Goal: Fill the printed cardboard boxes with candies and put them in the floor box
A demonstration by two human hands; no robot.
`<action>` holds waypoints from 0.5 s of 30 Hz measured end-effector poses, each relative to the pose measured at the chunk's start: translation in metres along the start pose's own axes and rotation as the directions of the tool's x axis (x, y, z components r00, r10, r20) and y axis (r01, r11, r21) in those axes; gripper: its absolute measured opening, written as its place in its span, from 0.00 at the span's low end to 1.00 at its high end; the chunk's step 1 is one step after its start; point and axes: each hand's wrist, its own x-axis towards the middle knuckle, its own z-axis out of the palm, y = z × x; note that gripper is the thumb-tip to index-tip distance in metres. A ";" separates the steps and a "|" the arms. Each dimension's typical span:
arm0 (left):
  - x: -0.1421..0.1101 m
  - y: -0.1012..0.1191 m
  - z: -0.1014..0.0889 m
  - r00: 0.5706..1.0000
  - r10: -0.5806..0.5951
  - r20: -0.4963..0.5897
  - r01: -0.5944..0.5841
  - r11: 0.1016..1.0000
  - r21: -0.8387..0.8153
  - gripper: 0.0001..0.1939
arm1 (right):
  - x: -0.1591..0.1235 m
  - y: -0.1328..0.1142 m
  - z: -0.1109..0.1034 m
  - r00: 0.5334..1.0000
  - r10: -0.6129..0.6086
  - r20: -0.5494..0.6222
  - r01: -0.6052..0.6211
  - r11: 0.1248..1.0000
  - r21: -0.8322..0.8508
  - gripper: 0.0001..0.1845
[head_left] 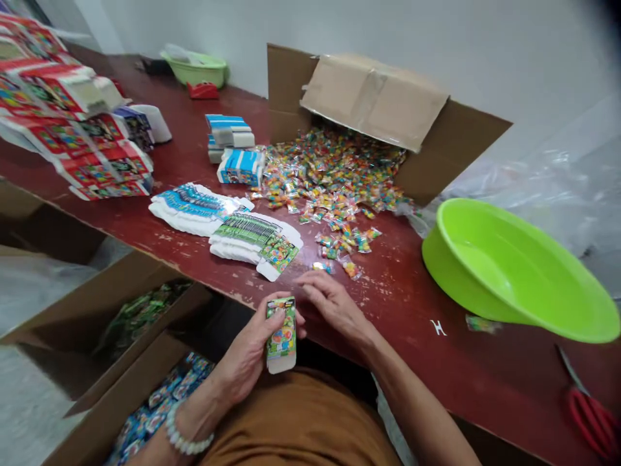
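Observation:
My left hand (252, 343) grips a small green printed carton (282, 333), thumb across its front, held close to my body at the table's edge. Its near end shows a white flap. My right hand (337, 307) reaches over the table edge with fingers extended, apart from the carton and holding nothing that I can see. Just beyond it lie small clear-wrapped colourful candies (350, 265). A fanned row of flat green cartons (247, 233) rests ahead of my left hand, with a row of flat blue cartons (194, 204) behind it.
A tipped cardboard box (373, 90) spills a heap of wrapped candies (334, 168). To the right are a green basin (441, 252) and red-handled scissors (589, 414). Bundled red cartons (97, 152) stack at left. Below the edge, open boxes hold green packs (140, 317) and blue packs (165, 401).

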 end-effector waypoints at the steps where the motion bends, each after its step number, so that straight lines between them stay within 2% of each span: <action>1: -0.003 -0.001 -0.002 1.000 -0.022 0.007 0.022 1.000 -0.017 0.27 | 0.005 0.007 -0.005 0.997 0.015 -0.078 -0.024 0.993 -0.118 0.15; 3: -0.009 -0.002 -0.011 0.997 -0.080 0.023 0.080 0.997 -0.006 0.23 | 0.016 0.020 -0.013 0.976 0.057 -0.212 -0.140 0.906 -0.400 0.15; 5: -0.014 -0.002 -0.029 0.992 -0.121 0.039 0.119 0.991 0.056 0.20 | 0.023 0.030 -0.018 0.959 0.115 -0.257 -0.254 0.751 -0.609 0.12; 7: -0.018 0.001 -0.054 0.994 -0.107 0.037 0.099 0.980 0.170 0.18 | 0.025 0.036 -0.019 0.956 0.144 -0.255 -0.285 0.657 -0.698 0.09; 9: -0.021 0.009 -0.083 0.995 -0.091 0.045 0.069 0.931 0.360 0.18 | 0.021 0.037 -0.019 0.962 0.127 -0.240 -0.262 0.661 -0.703 0.08; 10: -0.022 0.013 -0.096 0.991 -0.115 0.074 0.067 0.878 0.473 0.19 | 0.019 0.036 -0.019 0.964 0.117 -0.240 -0.252 0.697 -0.671 0.07; 12: -0.024 0.023 -0.116 0.963 -0.235 0.135 0.087 0.741 0.666 0.21 | 0.013 0.030 -0.016 0.962 0.136 -0.237 -0.240 0.835 -0.495 0.06; 14: -0.025 0.031 -0.123 0.928 -0.330 0.171 0.097 0.657 0.747 0.19 | 0.007 0.016 -0.011 0.960 0.228 -0.163 -0.251 0.958 -0.140 0.06; 15: -0.025 0.034 -0.121 0.931 -0.323 0.169 0.099 0.670 0.735 0.18 | 0.004 0.007 -0.008 0.959 0.272 -0.076 -0.268 0.962 0.057 0.07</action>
